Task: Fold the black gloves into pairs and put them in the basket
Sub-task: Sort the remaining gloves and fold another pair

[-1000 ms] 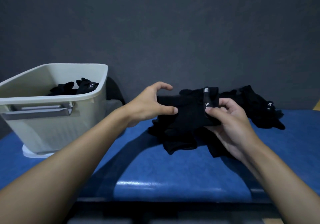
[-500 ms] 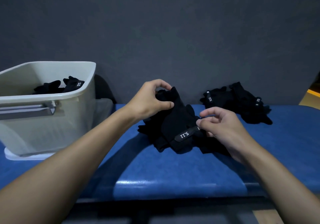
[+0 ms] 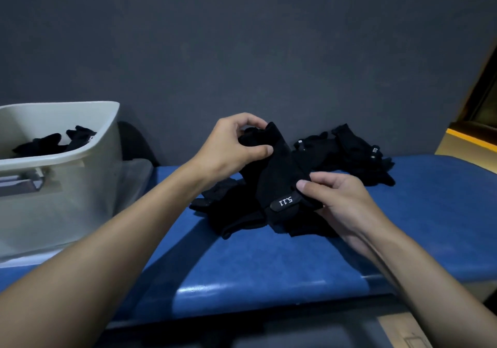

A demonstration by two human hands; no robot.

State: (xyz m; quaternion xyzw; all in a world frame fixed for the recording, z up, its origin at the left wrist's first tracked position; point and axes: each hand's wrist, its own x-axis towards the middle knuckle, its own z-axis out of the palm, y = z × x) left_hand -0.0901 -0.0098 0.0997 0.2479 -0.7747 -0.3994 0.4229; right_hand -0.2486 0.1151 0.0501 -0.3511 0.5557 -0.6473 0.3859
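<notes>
Black fabric glove pair [image 3: 279, 175], white 5.11 tab, over blue padded bench [image 3: 269, 261]. Left hand [image 3: 231, 146] pinches its 11 o'clock end, right hand [image 3: 338, 199] grips 5 o'clock cuff. Beige plastic basket [image 3: 80, 156] at 9 o'clock; loose black glove pile [image 3: 357, 156] at 2 o'clock.

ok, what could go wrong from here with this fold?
1. The held glove is kept up only by pinches of the left hand and right hand; a slip could undo the fold.
2. The loose gloves beneath it are all black too, so a wrong mate may get paired.
</notes>
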